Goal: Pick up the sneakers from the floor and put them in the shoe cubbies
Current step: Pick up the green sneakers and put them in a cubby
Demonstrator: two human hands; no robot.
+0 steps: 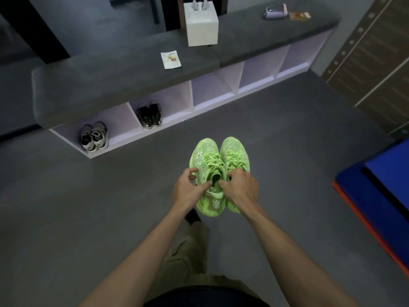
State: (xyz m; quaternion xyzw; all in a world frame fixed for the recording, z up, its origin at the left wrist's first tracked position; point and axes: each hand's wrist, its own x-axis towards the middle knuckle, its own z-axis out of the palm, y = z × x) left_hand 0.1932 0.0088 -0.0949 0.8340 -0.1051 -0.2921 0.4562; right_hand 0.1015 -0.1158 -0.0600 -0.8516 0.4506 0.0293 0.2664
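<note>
our left hand (188,189) pinches the collar of the left green sneaker (208,173), our right hand (240,187) grips the right green sneaker (236,156); we hold the pair above the floor (287,151), before the shoe cubbies (212,94) under the bench (124,78)

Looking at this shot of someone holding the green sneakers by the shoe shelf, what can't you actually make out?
- Head view: the right hand covers the right green sneaker's opening, so its grip there is hidden.
- The print on the small card on the bench top is too small to read.
- The far cubbies' back corners are hidden under the bench top.
- The blue mat is cut off by the right edge.
</note>
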